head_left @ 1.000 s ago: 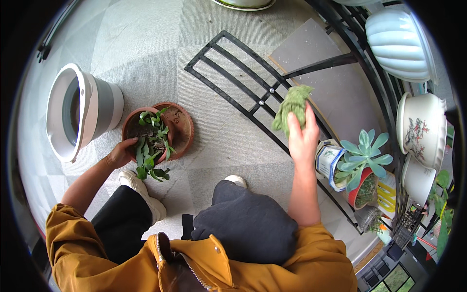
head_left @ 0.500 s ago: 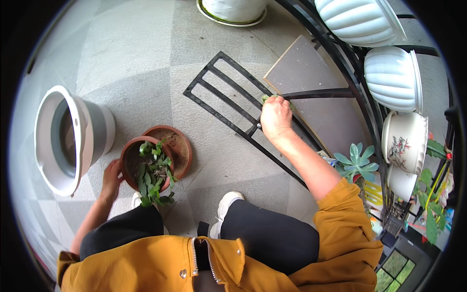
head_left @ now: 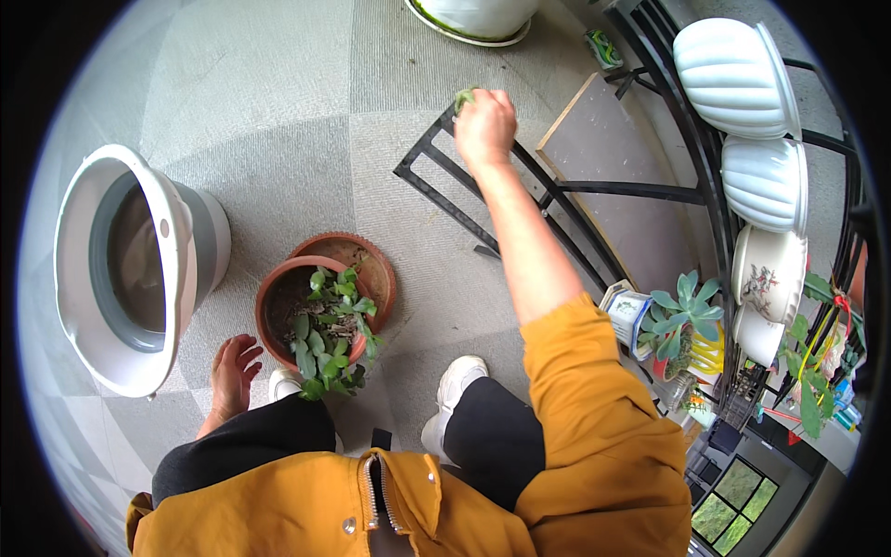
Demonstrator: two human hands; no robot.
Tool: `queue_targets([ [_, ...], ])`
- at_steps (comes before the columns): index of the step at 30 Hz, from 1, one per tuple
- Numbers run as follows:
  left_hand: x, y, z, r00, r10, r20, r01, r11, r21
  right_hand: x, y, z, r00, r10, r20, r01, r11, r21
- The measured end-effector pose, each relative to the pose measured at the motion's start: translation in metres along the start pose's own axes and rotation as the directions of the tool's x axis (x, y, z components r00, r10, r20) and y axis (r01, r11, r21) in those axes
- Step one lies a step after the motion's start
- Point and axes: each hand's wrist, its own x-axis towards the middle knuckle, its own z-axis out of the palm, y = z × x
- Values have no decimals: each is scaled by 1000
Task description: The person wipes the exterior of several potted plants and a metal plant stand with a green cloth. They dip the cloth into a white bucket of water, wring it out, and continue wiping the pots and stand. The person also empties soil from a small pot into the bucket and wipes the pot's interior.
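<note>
My right hand (head_left: 485, 128) is closed on a crumpled green cloth (head_left: 466, 99), mostly hidden by the fingers. It presses the cloth against the far end of a black metal slatted rack (head_left: 444, 160). Beside my left foot, my left hand (head_left: 236, 376) is held with its fingers apart and nothing in them. Just right of those fingers stands a terracotta pot (head_left: 271, 311) holding a leafy green plant (head_left: 325, 339). The pot sits partly over a round brown saucer (head_left: 382, 278), and the plant spills over its near side.
Murky water fills part of a grey-and-white bucket (head_left: 206, 232) at left. Along the right, a black stand holds several white pots (head_left: 763, 186). A grey board (head_left: 617, 148) leans there, near a potted succulent (head_left: 687, 311). At the top stands a large white pot (head_left: 473, 17).
My right hand has slid the cloth along the rack's bar to its far end. My left hand has come away from the terracotta pot, its fingers now spread. The view has shifted slightly.
</note>
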Motion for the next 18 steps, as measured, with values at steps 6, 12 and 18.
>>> queue_targets([
  [6, 3, 4, -2, 999, 14, -29, -14, 1000, 10, 1, -11, -2, 992, -123, -19, 124, 990, 73],
  [12, 7, -2, 9, 999, 12, 49, -15, 998, 57, -47, -31, -15, 732, -637, 242, 663, 748, -38],
  [18, 2, 4, 8, 998, 67, 3, -67, 996, 54, -134, -78, -44, 639, -649, 413, 378, 732, 566],
])
